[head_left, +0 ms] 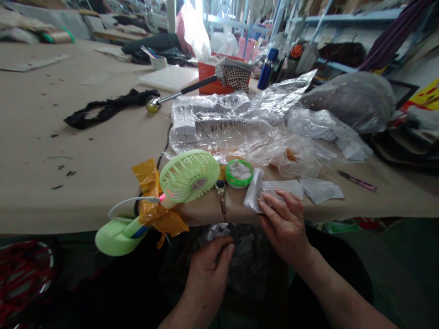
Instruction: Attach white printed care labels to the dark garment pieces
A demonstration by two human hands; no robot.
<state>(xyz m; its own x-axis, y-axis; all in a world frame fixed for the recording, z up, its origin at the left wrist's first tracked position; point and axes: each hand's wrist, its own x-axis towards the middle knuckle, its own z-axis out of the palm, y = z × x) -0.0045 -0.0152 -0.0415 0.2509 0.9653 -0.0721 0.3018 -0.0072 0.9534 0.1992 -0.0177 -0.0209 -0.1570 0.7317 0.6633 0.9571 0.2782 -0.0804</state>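
My right hand (286, 224) lies at the table's front edge. Its fingers are stretched out, and the fingertips touch a stack of white paper slips (254, 191). More printed slips (283, 186) lie flat just beyond those fingers. Below the edge, my left hand (211, 267) is closed, thumb pressed against the curled forefinger; whatever may be between them is hidden. Under it sits a clear plastic bag of small pale pieces (245, 256). Between the hands and the fan lies a soldering-iron-like tool (222, 198), tip over the edge. Beside it stands a green-rimmed tub of white cotton (239, 172).
A green fan (190, 177) is fixed at the edge with orange tape (154, 214). Clear plastic bags (226, 123) cover the middle. A pink-and-black pen-like cutter (356, 179) lies right. Further back are black fabric (113, 107), a long-handled tool (185, 92) and a blue bottle (268, 68).
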